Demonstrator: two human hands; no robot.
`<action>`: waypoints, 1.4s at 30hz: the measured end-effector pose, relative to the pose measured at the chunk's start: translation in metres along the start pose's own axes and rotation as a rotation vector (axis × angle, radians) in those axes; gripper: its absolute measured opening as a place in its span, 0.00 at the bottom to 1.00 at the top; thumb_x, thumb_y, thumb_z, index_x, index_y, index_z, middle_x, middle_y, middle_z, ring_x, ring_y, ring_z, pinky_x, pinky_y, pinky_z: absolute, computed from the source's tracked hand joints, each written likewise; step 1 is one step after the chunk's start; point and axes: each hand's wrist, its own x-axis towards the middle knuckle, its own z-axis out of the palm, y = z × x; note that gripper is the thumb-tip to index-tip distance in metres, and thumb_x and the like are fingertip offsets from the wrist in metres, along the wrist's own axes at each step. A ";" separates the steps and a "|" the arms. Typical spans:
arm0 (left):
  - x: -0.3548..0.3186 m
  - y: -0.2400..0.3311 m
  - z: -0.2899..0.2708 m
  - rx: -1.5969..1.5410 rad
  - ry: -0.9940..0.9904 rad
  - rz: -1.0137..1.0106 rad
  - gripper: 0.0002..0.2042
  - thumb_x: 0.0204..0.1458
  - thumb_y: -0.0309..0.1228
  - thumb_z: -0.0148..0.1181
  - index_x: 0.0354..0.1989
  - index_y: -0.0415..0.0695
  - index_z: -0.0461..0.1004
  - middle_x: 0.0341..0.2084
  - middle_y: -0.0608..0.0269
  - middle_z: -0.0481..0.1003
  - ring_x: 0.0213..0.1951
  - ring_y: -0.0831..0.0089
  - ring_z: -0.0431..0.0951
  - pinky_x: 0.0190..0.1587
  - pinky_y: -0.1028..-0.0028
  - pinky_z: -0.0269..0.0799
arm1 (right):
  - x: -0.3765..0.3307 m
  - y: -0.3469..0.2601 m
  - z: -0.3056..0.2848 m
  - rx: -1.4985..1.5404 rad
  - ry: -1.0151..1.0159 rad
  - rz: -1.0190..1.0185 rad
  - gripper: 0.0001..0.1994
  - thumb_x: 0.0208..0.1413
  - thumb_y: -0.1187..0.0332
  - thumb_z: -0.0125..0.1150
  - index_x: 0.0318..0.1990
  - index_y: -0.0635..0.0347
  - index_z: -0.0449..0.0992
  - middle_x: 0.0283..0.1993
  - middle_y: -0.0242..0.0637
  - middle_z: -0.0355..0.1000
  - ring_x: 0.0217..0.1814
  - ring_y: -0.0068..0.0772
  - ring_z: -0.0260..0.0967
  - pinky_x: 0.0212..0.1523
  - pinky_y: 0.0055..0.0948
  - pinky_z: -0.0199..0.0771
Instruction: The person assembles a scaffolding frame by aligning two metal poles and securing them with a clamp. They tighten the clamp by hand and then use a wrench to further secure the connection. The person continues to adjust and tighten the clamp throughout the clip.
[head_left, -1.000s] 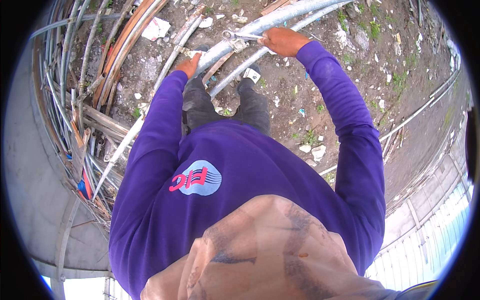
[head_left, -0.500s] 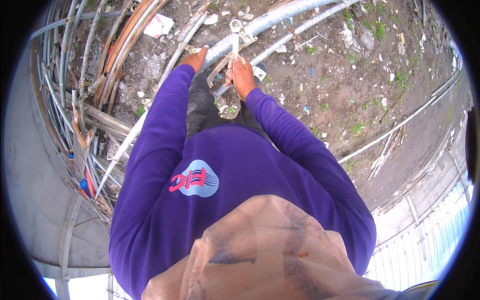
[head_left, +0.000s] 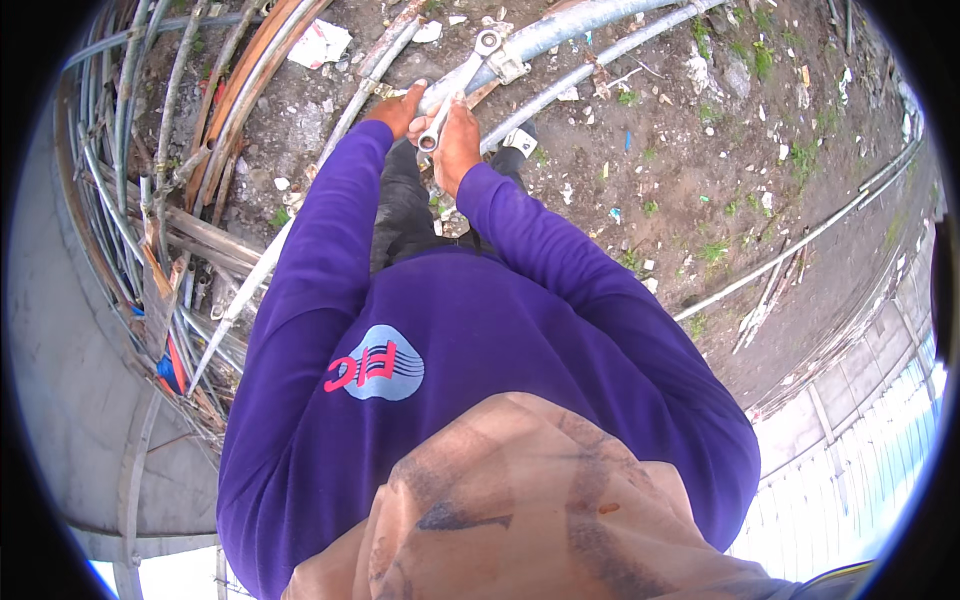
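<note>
My right hand (head_left: 458, 140) grips the lower end of a silver wrench (head_left: 460, 85), whose ring head sits at a metal clamp (head_left: 508, 66) on a thick grey pipe (head_left: 560, 30). My left hand (head_left: 398, 108) rests closed on the same pipe just left of the wrench. Both arms are in purple sleeves, reaching forward over my dark trousers. A thinner grey pipe (head_left: 600, 65) runs alongside the thick one.
A heap of bent metal rods and pipes (head_left: 170, 220) lies along the left. Bare dirt with litter and small weeds (head_left: 700, 180) spreads to the right, crossed by a long thin rod (head_left: 800, 240). A corrugated fence (head_left: 860, 440) stands at the lower right.
My right hand has come in from the far right along the pipe toward my left hand and now holds the wrench, swung down toward me.
</note>
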 end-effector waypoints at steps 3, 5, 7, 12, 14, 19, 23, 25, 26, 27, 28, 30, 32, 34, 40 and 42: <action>-0.006 0.010 -0.012 -0.154 -0.069 -0.170 0.28 0.69 0.51 0.26 0.75 0.55 0.51 0.61 0.32 0.68 0.62 0.41 0.70 0.64 0.56 0.63 | -0.004 -0.002 0.001 -0.012 -0.007 0.023 0.24 0.74 0.46 0.28 0.40 0.56 0.65 0.27 0.46 0.76 0.26 0.39 0.74 0.35 0.42 0.80; -0.010 0.013 -0.018 -0.171 -0.094 -0.163 0.29 0.69 0.51 0.28 0.75 0.54 0.49 0.62 0.32 0.67 0.63 0.41 0.69 0.65 0.57 0.62 | -0.005 -0.004 0.004 0.002 -0.023 0.047 0.25 0.74 0.45 0.27 0.39 0.56 0.65 0.27 0.46 0.75 0.26 0.39 0.74 0.35 0.42 0.80; -0.011 0.009 -0.024 -0.059 -0.111 0.035 0.29 0.69 0.52 0.29 0.75 0.55 0.50 0.62 0.31 0.66 0.63 0.40 0.68 0.66 0.57 0.61 | -0.003 -0.004 0.008 0.015 -0.054 0.052 0.25 0.74 0.45 0.27 0.39 0.56 0.65 0.27 0.45 0.75 0.26 0.38 0.74 0.35 0.42 0.80; -0.001 -0.008 -0.020 -0.092 -0.092 0.027 0.29 0.68 0.54 0.28 0.74 0.60 0.52 0.62 0.30 0.66 0.64 0.40 0.68 0.67 0.57 0.60 | 0.001 -0.010 0.014 -0.053 -0.017 0.014 0.26 0.73 0.45 0.28 0.37 0.55 0.64 0.24 0.43 0.73 0.22 0.37 0.72 0.27 0.38 0.78; 0.006 -0.012 -0.015 -0.122 -0.088 -0.044 0.28 0.68 0.55 0.28 0.73 0.61 0.54 0.62 0.30 0.66 0.64 0.40 0.68 0.67 0.57 0.60 | -0.001 -0.014 0.009 -0.114 0.003 0.063 0.26 0.73 0.45 0.28 0.35 0.56 0.64 0.22 0.40 0.69 0.20 0.36 0.70 0.23 0.36 0.75; 0.006 -0.006 0.005 -0.210 -0.058 -0.108 0.43 0.62 0.68 0.26 0.66 0.43 0.68 0.61 0.29 0.66 0.65 0.39 0.66 0.68 0.57 0.57 | -0.009 -0.017 -0.009 -0.089 -0.029 0.039 0.26 0.73 0.48 0.31 0.28 0.56 0.62 0.15 0.34 0.60 0.15 0.31 0.63 0.15 0.33 0.62; -0.014 0.007 0.024 -0.102 -0.062 0.048 0.38 0.62 0.63 0.28 0.67 0.45 0.63 0.58 0.27 0.69 0.61 0.38 0.70 0.65 0.55 0.60 | -0.023 -0.014 -0.032 -0.121 -0.052 0.041 0.25 0.73 0.49 0.31 0.27 0.55 0.60 0.15 0.34 0.60 0.14 0.32 0.62 0.14 0.32 0.61; -0.021 0.016 0.034 0.054 -0.102 0.069 0.24 0.70 0.46 0.29 0.73 0.63 0.52 0.57 0.27 0.70 0.59 0.37 0.72 0.64 0.53 0.62 | -0.033 -0.014 -0.047 -0.114 -0.078 0.055 0.24 0.73 0.50 0.32 0.26 0.55 0.60 0.15 0.34 0.60 0.14 0.32 0.62 0.13 0.32 0.60; -0.025 0.020 0.040 -0.001 -0.103 -0.003 0.25 0.69 0.50 0.29 0.72 0.60 0.54 0.56 0.27 0.70 0.58 0.37 0.72 0.63 0.53 0.62 | -0.039 -0.014 -0.056 -0.097 -0.095 0.069 0.24 0.73 0.50 0.32 0.26 0.55 0.60 0.15 0.34 0.60 0.14 0.33 0.62 0.13 0.32 0.60; -0.030 0.026 0.046 -0.066 -0.093 -0.078 0.28 0.67 0.54 0.29 0.71 0.57 0.57 0.56 0.26 0.70 0.58 0.36 0.72 0.63 0.53 0.62 | -0.045 -0.014 -0.065 -0.098 -0.097 0.078 0.24 0.73 0.51 0.32 0.26 0.55 0.60 0.15 0.34 0.59 0.14 0.33 0.62 0.12 0.32 0.59; -0.035 0.032 0.052 -0.131 -0.081 -0.149 0.31 0.66 0.58 0.29 0.70 0.54 0.59 0.56 0.26 0.70 0.58 0.36 0.71 0.63 0.53 0.62 | -0.051 -0.014 -0.073 -0.093 -0.117 0.092 0.24 0.73 0.50 0.33 0.26 0.55 0.60 0.15 0.34 0.59 0.13 0.33 0.61 0.12 0.33 0.58; -0.045 0.044 0.060 -0.221 -0.054 -0.231 0.37 0.63 0.64 0.29 0.67 0.47 0.65 0.55 0.25 0.70 0.58 0.35 0.71 0.62 0.52 0.62 | -0.060 -0.012 -0.090 -0.088 -0.143 0.098 0.23 0.73 0.52 0.33 0.27 0.55 0.60 0.16 0.35 0.59 0.14 0.35 0.62 0.12 0.34 0.60; -0.060 0.056 0.065 -0.273 -0.033 -0.259 0.43 0.60 0.69 0.30 0.62 0.41 0.70 0.54 0.24 0.70 0.58 0.34 0.71 0.62 0.52 0.61 | -0.067 -0.009 -0.102 -0.083 -0.193 0.105 0.22 0.73 0.53 0.33 0.28 0.56 0.61 0.16 0.35 0.59 0.14 0.35 0.63 0.12 0.34 0.61; -0.073 0.072 0.068 -0.253 0.092 -0.242 0.46 0.59 0.71 0.31 0.56 0.34 0.74 0.52 0.23 0.71 0.57 0.33 0.71 0.61 0.51 0.62 | -0.074 -0.007 -0.107 -0.103 -0.178 0.095 0.22 0.73 0.53 0.34 0.28 0.56 0.61 0.16 0.35 0.59 0.14 0.35 0.63 0.12 0.34 0.60; -0.094 0.090 0.075 -0.252 0.271 -0.349 0.44 0.60 0.66 0.36 0.48 0.29 0.78 0.48 0.24 0.73 0.55 0.34 0.73 0.59 0.50 0.64 | -0.109 -0.063 -0.126 -0.270 -0.177 0.116 0.19 0.72 0.55 0.39 0.30 0.56 0.64 0.17 0.29 0.57 0.13 0.25 0.57 0.12 0.28 0.55; -0.087 0.084 0.073 -0.228 0.340 -0.286 0.42 0.61 0.63 0.37 0.46 0.27 0.78 0.47 0.24 0.74 0.55 0.34 0.73 0.59 0.50 0.64 | -0.108 -0.113 -0.153 -0.488 -0.181 0.159 0.18 0.72 0.56 0.42 0.33 0.58 0.66 0.17 0.25 0.56 0.13 0.22 0.53 0.13 0.26 0.52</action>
